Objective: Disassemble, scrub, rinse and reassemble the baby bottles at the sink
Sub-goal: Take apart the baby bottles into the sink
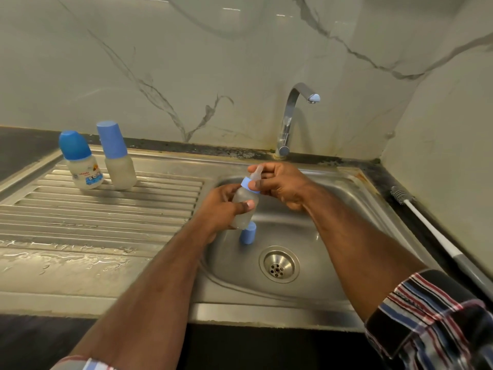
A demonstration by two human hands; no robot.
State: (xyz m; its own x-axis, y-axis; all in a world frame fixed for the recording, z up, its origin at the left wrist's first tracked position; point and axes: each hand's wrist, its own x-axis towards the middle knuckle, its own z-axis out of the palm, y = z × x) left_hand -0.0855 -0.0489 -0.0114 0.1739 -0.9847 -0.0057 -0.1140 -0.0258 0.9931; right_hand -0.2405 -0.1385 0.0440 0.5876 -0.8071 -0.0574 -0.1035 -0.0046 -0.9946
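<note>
The bottle brush [437, 233] handle runs off the right edge.

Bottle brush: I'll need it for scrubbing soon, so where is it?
In the head view, the bottle brush lies on the dark counter right of the sink, along the right wall.

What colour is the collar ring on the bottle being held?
Light blue; the ring on the bottle shows best in the head view.

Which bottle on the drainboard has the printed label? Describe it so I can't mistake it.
On the ribbed steel drainboard, two capped bottles stand near the wall. It is the left, squat printed bottle with a rounded dark blue cap; its neighbour, the plain frosted bottle, wears a taller, paler cap.
</note>
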